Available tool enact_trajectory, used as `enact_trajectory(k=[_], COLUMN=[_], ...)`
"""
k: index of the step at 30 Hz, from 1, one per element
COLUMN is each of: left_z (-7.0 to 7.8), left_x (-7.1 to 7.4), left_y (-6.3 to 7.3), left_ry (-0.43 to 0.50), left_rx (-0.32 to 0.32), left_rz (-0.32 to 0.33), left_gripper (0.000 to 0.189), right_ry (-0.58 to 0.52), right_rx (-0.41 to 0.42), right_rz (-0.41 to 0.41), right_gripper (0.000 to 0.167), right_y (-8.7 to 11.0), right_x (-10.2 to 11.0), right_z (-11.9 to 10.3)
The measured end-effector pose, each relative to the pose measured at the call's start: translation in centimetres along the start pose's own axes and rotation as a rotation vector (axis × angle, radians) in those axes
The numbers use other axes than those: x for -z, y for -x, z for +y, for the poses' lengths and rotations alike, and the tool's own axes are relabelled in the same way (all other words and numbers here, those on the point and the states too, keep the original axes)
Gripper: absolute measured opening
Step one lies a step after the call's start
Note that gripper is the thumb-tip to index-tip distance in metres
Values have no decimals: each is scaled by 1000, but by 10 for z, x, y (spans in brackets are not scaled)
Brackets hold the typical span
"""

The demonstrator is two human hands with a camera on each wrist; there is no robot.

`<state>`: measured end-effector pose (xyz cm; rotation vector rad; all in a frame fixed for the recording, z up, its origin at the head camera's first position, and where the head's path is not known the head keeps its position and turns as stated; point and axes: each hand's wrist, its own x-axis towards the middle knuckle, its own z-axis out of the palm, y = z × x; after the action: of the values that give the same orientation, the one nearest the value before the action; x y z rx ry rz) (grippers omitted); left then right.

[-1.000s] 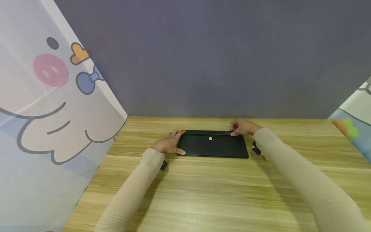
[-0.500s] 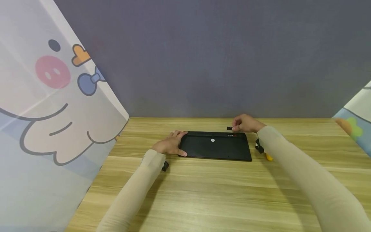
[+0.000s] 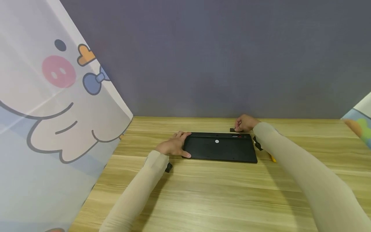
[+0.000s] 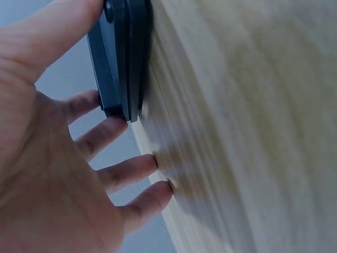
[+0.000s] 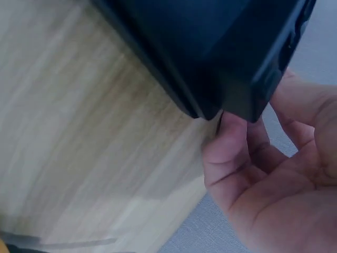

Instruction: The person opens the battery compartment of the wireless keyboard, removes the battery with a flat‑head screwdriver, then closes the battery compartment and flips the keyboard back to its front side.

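- Head view: black keyboard-like panel (image 3: 220,150), apparently underside up, lies flat on the wood-grain counter (image 3: 214,193), near the grey wall (image 3: 217,64).
- Left hand (image 3: 175,145): fingers spread apart, spanning the panel's left end; thumb at the near corner, fingertips at the far one. Left wrist view puts the two outer fingertips on the counter.
- Right hand (image 3: 244,123): fingers curled, thumb and fingers together on a small black piece (image 3: 232,130), just beyond the panel's far edge, near its right end. Right wrist view: panel corner hides the piece.
- Recess (image 3: 239,136) at the panel's far right shows pale and red details; too small for me to identify.
- Handling, my estimate: panel light, stiff, smooth plastic, liable to slide on the counter; best held by its end edges, as the left hand does.
- Small piece: probably very light, thin, stiff; easily dropped, and might snap if bent. Pinch it by its edges, not its flat face.
- Yellow object (image 3: 273,158) partly hidden behind the right sleeve (image 3: 301,174); identity unclear.
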<state>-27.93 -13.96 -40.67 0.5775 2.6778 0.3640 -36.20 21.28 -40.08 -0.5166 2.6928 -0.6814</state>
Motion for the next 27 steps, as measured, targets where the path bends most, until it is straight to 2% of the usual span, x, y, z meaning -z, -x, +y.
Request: enact_trajectory(k=[3,7,12,19,27], left_z=[3,4,3,3,1], left_x=[-1,-1,-3,-3,-4], left_y=[0,1,3,3,3], left_ry=[6,11,2,12,2], left_rx=[0,-3,6,-6,-11], left_rz=[-4,-5,-5,-8,-8], left_gripper=[101,101,100,100,101], right_ry=[18,53,10,-83,-12], right_rx=[-39,-51,-61,-93,-106], right_rz=[5,12,33,118,39], right_gripper=[14,14,12,17,23], right_y=[-1,0,5,32,77], right_x=[0,0,1,16,27], right_z=[1,0,-2,12,30])
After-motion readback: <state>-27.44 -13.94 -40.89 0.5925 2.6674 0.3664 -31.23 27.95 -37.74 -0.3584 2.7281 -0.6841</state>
